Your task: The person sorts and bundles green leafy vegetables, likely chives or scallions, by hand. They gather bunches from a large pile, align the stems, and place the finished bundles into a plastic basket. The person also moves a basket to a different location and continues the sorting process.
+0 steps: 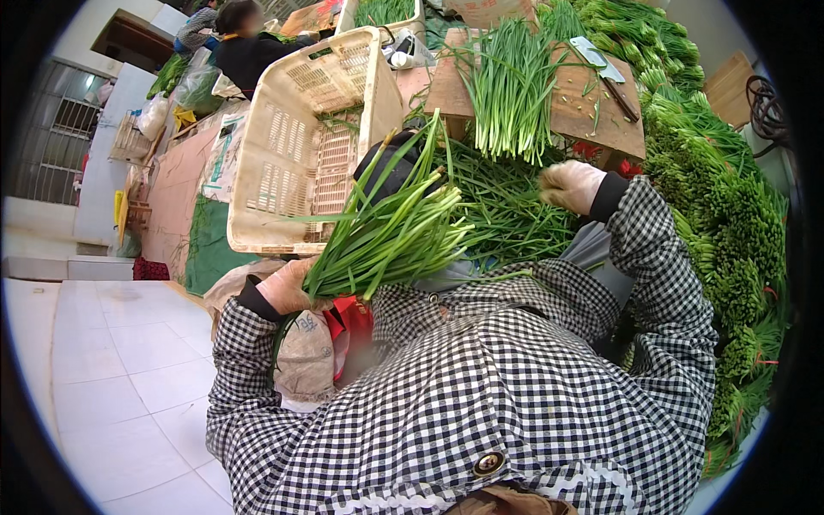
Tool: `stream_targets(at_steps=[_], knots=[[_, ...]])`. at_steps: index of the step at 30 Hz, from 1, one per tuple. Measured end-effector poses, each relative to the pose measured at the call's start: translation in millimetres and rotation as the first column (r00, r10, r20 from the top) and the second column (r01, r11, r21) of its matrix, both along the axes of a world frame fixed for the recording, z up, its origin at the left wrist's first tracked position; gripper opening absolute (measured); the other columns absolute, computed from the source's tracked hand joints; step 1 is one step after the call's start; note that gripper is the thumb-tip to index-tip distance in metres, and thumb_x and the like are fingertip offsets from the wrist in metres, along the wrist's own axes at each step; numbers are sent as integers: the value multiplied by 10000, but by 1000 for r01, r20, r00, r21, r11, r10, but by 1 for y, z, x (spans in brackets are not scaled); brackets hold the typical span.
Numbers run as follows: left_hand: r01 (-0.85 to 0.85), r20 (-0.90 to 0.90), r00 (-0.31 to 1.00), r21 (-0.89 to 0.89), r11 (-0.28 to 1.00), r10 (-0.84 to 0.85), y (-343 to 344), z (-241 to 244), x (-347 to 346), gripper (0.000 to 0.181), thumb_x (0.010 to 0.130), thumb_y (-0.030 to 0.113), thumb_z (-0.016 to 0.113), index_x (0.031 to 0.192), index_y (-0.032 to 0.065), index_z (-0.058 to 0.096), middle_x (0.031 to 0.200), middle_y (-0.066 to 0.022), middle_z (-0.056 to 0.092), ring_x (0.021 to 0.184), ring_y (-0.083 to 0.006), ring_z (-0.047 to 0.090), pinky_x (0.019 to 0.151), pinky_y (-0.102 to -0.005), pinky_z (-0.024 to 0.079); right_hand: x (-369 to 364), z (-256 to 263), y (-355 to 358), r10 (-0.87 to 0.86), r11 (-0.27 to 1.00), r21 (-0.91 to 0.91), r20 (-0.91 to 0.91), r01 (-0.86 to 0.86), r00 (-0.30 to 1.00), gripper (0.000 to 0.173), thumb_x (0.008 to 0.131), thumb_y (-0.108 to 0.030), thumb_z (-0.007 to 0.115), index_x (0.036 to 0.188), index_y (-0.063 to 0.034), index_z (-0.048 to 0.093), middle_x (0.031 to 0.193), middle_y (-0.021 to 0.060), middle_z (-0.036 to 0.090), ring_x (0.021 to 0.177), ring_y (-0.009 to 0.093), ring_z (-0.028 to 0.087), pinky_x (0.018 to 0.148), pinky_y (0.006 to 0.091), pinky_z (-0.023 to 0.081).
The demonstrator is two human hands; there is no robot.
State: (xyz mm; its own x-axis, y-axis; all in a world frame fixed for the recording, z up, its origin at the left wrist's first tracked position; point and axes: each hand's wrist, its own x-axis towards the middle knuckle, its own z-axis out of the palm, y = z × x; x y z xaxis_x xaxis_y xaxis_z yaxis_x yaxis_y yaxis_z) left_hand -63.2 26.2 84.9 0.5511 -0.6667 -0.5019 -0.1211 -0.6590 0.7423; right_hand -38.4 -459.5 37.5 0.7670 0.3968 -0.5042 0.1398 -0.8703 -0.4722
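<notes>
My left hand (290, 287), in a pale glove, is closed around a bunch of long green leaves with pale stalks, which look like garlic chives (393, 238); their stalk ends point up and right. My right hand (570, 187), also gloved, hovers over loose green leaves (508, 206) in front of my lap. Its fingers are curled and blurred, so whether it holds anything cannot be told. Just beyond it, a pile of trimmed chives (512, 90) lies on a low wooden board (595, 112). A cleaver (599, 61) with a dark handle rests on the board's right side.
A cream plastic crate (302, 148) stands tilted at my front left. Stacked chive bundles (727, 225), some with red ties, line my right side. A sack (306, 357) lies by my left forearm. Another person (251, 48) in dark clothes works beyond the crate. White tiles (135, 367) cover the floor at left.
</notes>
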Motion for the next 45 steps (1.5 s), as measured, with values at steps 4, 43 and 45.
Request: stream_targets(at_steps=[4, 43, 45], knots=[[27, -8, 1000, 70, 997, -27, -20, 12, 4, 678, 713, 71, 777, 1312, 42, 458, 1149, -79, 621, 1052, -143, 548, 936, -305, 439, 8, 11, 68, -250, 555, 792, -134, 255, 959, 531, 882, -442, 605, 1148, 13, 549, 897, 74, 641, 687, 113, 573, 641, 258, 509], [-268, -127, 963, -336, 903, 238, -12, 0, -11, 373, 669, 159, 800, 954, 15, 608, 810, -41, 621, 704, -154, 553, 650, -303, 477, 0, 35, 71, 37, 997, -73, 379, -10, 925, 286, 848, -273, 647, 1035, -56, 635, 1271, 153, 537, 1170, 308, 506, 980, 442, 403], [-270, -95, 963, -311, 911, 253, -16, -4, -10, 462, 667, 86, 800, 1065, 25, 573, 865, -18, 627, 764, -115, 557, 702, -286, 494, 9, 33, 84, -267, 932, 352, 498, 89, 825, 382, 855, -304, 650, 1135, -48, 602, 1268, 179, 538, 1230, 311, 456, 1024, 438, 356]])
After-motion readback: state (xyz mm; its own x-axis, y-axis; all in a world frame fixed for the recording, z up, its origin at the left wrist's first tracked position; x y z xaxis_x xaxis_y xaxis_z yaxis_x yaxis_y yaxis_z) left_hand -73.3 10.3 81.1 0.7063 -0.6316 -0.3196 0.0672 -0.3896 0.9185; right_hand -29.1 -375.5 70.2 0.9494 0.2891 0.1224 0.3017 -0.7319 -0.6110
